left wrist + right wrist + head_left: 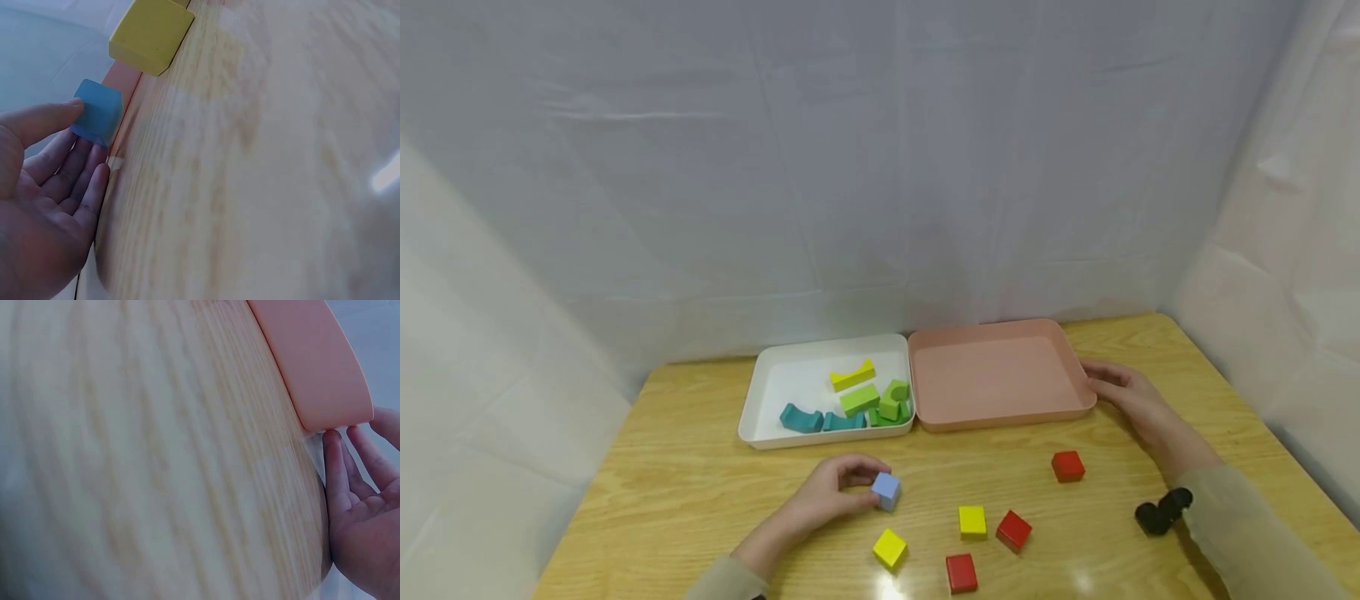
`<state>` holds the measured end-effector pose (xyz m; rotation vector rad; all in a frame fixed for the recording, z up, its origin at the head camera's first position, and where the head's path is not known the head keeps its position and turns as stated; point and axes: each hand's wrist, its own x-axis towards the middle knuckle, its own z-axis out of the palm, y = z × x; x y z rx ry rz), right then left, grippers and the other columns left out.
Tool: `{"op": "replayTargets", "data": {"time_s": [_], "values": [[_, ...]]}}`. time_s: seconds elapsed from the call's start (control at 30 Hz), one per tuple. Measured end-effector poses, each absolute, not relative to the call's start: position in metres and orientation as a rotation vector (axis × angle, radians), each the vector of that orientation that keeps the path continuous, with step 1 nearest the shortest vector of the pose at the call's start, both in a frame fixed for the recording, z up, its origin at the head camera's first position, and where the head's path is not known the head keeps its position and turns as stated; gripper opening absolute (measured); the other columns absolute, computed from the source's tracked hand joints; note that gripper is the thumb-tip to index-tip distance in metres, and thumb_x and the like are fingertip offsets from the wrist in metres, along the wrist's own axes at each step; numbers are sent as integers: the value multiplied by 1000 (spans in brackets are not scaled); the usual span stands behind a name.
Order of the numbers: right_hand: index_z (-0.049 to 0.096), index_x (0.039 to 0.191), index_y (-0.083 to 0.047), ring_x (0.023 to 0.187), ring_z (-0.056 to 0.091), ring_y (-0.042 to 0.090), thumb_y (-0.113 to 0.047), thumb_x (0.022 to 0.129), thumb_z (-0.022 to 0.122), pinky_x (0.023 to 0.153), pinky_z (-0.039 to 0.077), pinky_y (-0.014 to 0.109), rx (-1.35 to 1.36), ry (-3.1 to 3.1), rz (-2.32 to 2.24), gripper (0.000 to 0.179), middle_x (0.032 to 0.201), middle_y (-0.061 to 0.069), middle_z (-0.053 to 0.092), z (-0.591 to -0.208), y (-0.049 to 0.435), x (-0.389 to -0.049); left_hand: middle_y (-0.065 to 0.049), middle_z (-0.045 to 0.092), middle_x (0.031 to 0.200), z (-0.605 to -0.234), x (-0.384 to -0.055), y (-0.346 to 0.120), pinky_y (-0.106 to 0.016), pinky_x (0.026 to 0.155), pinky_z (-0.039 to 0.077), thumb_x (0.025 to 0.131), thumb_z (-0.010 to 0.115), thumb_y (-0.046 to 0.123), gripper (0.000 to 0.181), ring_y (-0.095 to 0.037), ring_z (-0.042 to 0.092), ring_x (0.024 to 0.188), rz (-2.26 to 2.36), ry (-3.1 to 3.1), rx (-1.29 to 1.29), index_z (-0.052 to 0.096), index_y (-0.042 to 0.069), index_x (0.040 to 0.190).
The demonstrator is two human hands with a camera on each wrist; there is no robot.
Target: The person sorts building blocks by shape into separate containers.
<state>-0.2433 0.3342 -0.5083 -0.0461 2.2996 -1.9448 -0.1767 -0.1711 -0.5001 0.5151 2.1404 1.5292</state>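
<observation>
The left hand [829, 493] is partly open and grasps a blue cube [886, 492] between the thumb and the fingers; the cube sits at its fingertips, on the side toward the right hand. The right hand [1129, 396] grasps nothing fully: its fingers are rather straight, and their tips touch the end wall of a pink tray [992, 375].

The cube's top face looks upward, and it is turned a little, with its sides about equal in length. I cannot tell whether it touches the worktop [662, 467]. The pink tray's long axis runs from the right hand leftward, to a white tray [782, 379] just beside it.

The white tray lies beyond the left hand. It contains a yellow concave block [853, 379], a light green rectangular block [860, 400], two green notched blocks [890, 408] close together, and two teal curved blocks [802, 421] along the near side. Between the hands and nearer to the person are two yellow cubes [890, 550] and three red blocks [1013, 532].
</observation>
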Motion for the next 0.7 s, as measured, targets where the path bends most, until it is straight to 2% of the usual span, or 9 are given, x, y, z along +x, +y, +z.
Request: {"op": "replayTargets", "data": {"time_s": [0.13, 0.33, 0.5, 0.7], "values": [[57, 152, -5, 105, 63, -16, -18, 108, 63, 89, 50, 5, -61, 2287, -1969, 46, 112, -36, 68, -509, 334, -243, -23, 69, 135, -498, -177, -172, -16, 99, 56, 96, 76, 10, 39, -20, 68, 117, 1537, 2146, 475, 68, -4, 132], [59, 151, -6, 104, 64, -15, -17, 108, 64, 89, 51, 5, -57, 2271, -1994, 45, 112, -35, 69, -508, 332, -241, -25, 68, 136, -493, -179, -173, -27, 104, 59, 97, 76, 9, 41, -34, 69, 124, 1557, 2131, 438, 65, -5, 134], [61, 150, -8, 104, 65, -13, -16, 108, 64, 89, 51, 5, -62, 2261, -2012, 43, 113, -34, 69, -508, 332, -241, -28, 67, 137, -489, -183, -171, -27, 105, 59, 98, 74, 8, 41, -40, 68, 127, 1557, 2158, 488, 64, -8, 135], [55, 152, -1, 104, 64, -15, -14, 108, 62, 89, 51, 5, -84, 2289, -1993, 46, 113, -35, 68, -509, 332, -242, -29, 66, 138, -482, -188, -167, -30, 106, 58, 99, 73, 6, 37, -43, 66, 128, 1543, 2194, 564, 64, -7, 133]]}}
